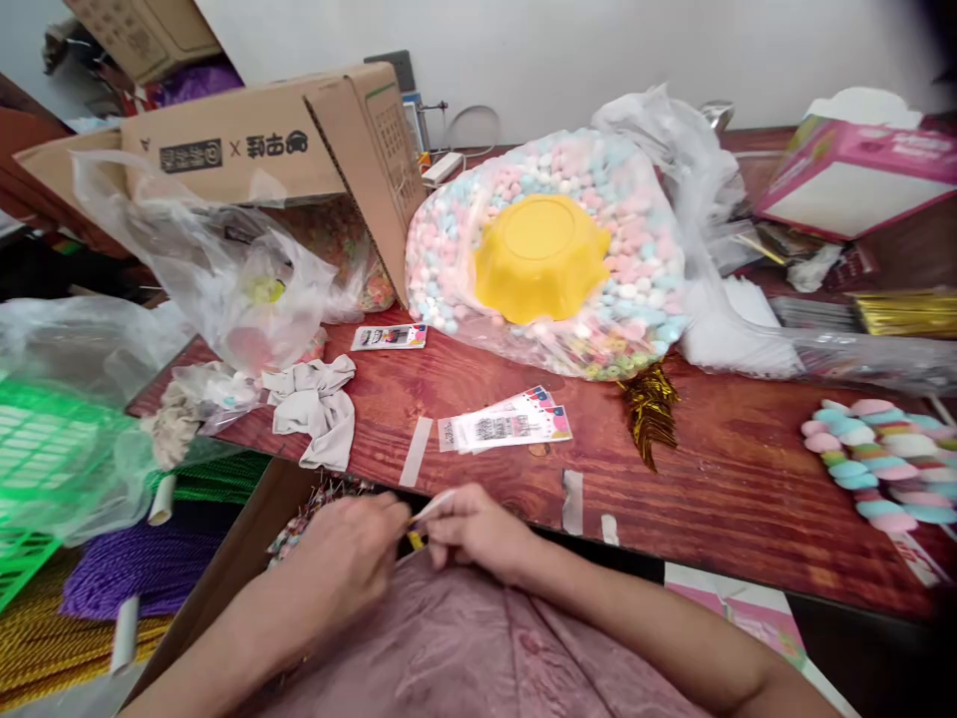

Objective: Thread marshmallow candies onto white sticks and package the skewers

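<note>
Close to the table's front edge, above my lap, my two hands meet. My right hand is closed in a pinch on a thin white strip. Beside it my left hand, somewhat blurred, has its fingers curled together; what they hold is hidden. A small yellow and dark piece shows between the hands, too small to name. Beyond them a fan of printed white cards lies on the table, and a single printed packet lies farther back.
On the wooden table stand a bag of pastel marshmallows topped by a yellow bowl, and a cardboard box. Gold tinsel, a grey cloth and marshmallow skewers lie around. Cord bundles sit lower left.
</note>
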Tool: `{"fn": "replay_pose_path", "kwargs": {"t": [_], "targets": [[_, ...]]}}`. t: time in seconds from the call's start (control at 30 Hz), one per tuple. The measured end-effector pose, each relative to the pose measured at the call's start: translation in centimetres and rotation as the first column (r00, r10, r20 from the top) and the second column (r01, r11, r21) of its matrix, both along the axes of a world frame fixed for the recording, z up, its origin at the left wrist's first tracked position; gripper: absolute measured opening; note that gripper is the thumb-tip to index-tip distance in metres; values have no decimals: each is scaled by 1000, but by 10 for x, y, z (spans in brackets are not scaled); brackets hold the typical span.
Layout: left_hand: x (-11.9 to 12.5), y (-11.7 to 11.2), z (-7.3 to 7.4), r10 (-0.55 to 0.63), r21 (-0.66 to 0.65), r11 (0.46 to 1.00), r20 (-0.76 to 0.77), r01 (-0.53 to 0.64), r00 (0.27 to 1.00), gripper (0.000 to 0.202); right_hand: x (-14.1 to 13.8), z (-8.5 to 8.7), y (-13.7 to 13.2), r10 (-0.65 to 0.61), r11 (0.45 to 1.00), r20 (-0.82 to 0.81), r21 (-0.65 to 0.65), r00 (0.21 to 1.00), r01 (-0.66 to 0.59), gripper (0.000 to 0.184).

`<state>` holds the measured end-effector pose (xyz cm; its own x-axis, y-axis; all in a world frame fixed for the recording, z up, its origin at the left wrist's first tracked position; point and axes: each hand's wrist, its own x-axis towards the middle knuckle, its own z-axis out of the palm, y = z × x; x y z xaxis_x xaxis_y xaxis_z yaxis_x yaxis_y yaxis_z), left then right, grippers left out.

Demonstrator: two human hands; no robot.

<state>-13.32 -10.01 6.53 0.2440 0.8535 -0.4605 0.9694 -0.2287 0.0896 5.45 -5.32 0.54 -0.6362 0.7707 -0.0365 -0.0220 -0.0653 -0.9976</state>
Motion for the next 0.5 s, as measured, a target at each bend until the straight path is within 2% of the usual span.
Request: {"fn": "replay_pose_path", "kwargs": {"t": [0.07,0.13,0.2,0.27,0.3,0.37,0.43,0.47,0.5], "targets": [[-26,-12,2,99,-149,978,-282,-145,954,28,11,4,-4,16,964,115,263,993,-46,20],[-41,-13,-1,127,-118,975,-393,-186,911,23,32,4,-2,-124,839,217,543,968,-15,20],[-34,2,-9,84,16,996,-295,-83,952,27,56,-2,5,-319,721,222,688,921,85,20],[0,30,-20,-60,214,973,-116,84,991,31,85,-11,11,-503,635,207,748,839,196,23],[24,46,-26,-150,304,939,-56,159,987,29,101,-16,13,-610,573,215,785,762,237,24],[78,77,-34,-299,357,887,-38,292,954,26,140,-21,15,-824,388,220,891,523,237,21],[124,100,-42,-336,336,876,-91,347,937,27,189,-22,10,-959,221,180,958,220,180,18],[139,107,-47,-342,331,872,-115,360,933,28,216,-22,6,-985,162,150,973,82,167,17],[149,112,-51,-339,327,872,-136,365,931,29,244,-21,2,-989,133,141,983,-54,130,17]]}}
